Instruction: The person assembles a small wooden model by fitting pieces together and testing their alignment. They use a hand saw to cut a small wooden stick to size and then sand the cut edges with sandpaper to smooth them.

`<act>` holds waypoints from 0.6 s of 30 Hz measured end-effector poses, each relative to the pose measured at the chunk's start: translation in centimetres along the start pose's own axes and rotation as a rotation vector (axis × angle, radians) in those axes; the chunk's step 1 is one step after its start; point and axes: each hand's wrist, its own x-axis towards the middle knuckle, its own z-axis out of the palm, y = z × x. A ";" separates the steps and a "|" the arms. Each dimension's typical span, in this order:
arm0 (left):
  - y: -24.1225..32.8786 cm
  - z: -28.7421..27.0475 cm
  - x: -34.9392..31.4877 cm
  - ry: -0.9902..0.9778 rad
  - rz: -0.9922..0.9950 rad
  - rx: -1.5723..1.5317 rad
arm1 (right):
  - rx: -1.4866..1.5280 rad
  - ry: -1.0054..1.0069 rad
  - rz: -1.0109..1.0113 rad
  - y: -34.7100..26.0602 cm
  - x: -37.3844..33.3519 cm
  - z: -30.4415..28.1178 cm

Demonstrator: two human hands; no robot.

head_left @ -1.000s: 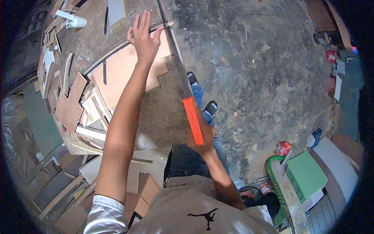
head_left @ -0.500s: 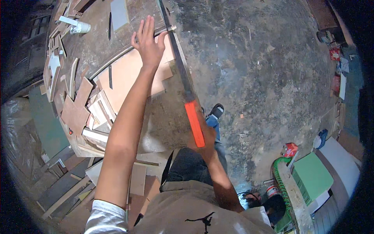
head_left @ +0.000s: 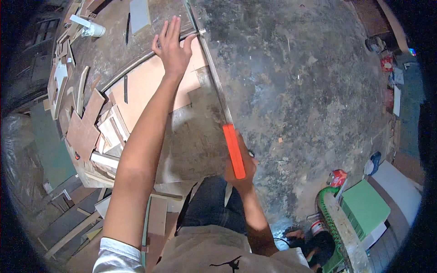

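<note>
Drawn back toward the person since half a second ago, the orange-handled saw (head_left: 231,136) now sits lower along the bench's right edge. Its handle is over that edge, near the bench's near right corner, and its narrow blade, seen almost edge-on, points up toward the far end. The right hand (head_left: 248,161) is wrapped around the handle. The left hand (head_left: 175,53), much where it was, lies palm down with fingers spread, near the end of a wood strip (head_left: 202,32) that reaches the right edge of the bench (head_left: 195,141); whether it presses on the strip I cannot tell.

Under the left forearm lies a tan board (head_left: 141,86), with a black bar (head_left: 125,88) on it. White offcuts (head_left: 111,132) and a brown board (head_left: 83,136) crowd the near left corner. Toward the far left corner stands a white tub (head_left: 94,30) with a pale stick across its top; a light panel (head_left: 139,16) lies to its right.

Beyond the right edge is the stained floor (head_left: 282,91), with a green hose (head_left: 324,204) beside a green panel (head_left: 366,207).
</note>
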 end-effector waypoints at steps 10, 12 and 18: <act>0.0 0.0 0.1 0.010 0.018 -0.019 | -0.007 0.084 -0.032 0.2 0.2 1.4; 0.0 0.0 0.2 0.011 0.021 -0.028 | -0.029 0.133 -0.109 0.6 0.8 2.2; -0.2 -0.1 0.0 -0.009 0.020 -0.037 | 0.019 0.027 0.005 -0.3 2.1 2.0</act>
